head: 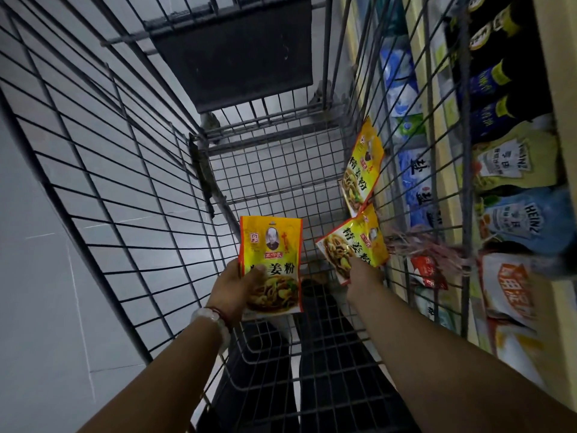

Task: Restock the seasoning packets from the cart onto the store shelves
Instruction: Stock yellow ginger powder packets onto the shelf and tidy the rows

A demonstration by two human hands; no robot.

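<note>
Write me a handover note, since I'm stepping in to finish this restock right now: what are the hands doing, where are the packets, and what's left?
Left hand holds one yellow seasoning packet upright above the cart.
Right hand is on a second packet low at the cart's right side; how it grips is hidden.
A third packet leans against the cart's right wall.
Done: nothing visibly shelved from these three.
Left: lift out the last two, then place all on the shelves to the right.

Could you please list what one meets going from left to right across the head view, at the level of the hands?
Grey wire cart wall → left hand → upright yellow seasoning packet → right hand on tilted yellow packet → white Heinz pouches.
</note>
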